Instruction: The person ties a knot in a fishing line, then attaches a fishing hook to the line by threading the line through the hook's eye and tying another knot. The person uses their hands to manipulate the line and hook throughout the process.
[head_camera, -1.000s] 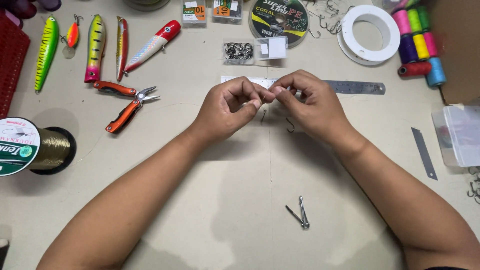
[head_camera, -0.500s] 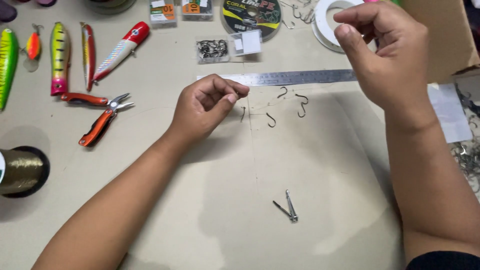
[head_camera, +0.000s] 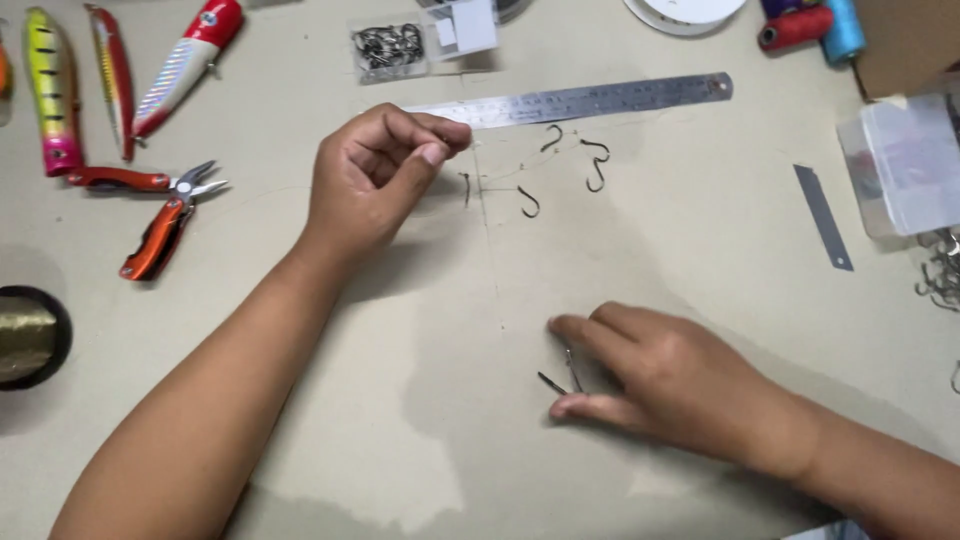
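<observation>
- Right hand (head_camera: 670, 385) now lying low on the table (head_camera: 420, 420), no longer raised near the white spool as half a second ago; view also sitting lower, with the lures and ruler nearer the top edge.
- Reaching for the nail clipper (head_camera: 560, 378): forefinger and thumb spread open on either side of it, fingertips at or just beside the metal, nothing lifted yet. Contact too fine to confirm.
- Left hand (head_camera: 375, 175) holding where it was, just under the near end of the steel ruler (head_camera: 590, 98), thumb and forefinger pinched shut. Gripping a thin line, judging by the faint strand (head_camera: 500, 180) running toward the hooks; the line itself barely visible at the fingertips.
- Keeping that pinch apparently to hold the line taut while the other hand fetches the cutter.
- Four small hooks (head_camera: 527, 203) lying loose between ruler and clipper, close together, seemingly strung along the same strand.
- Ruler lying flat just beyond the hooks, probably serving for measuring spacing.
- Orange pliers (head_camera: 160, 215) resting open-jawed to the left, well apart from both hands, untouched.
- Fishing lures (head_camera: 175, 70) lying in a row at top left; clear packet of hooks (head_camera: 390, 47) above the ruler.
- Loose blade (head_camera: 823, 215) and clear plastic box (head_camera: 905, 165) lying to the right; gold spool of line (head_camera: 28, 335) sitting at the left edge.
</observation>
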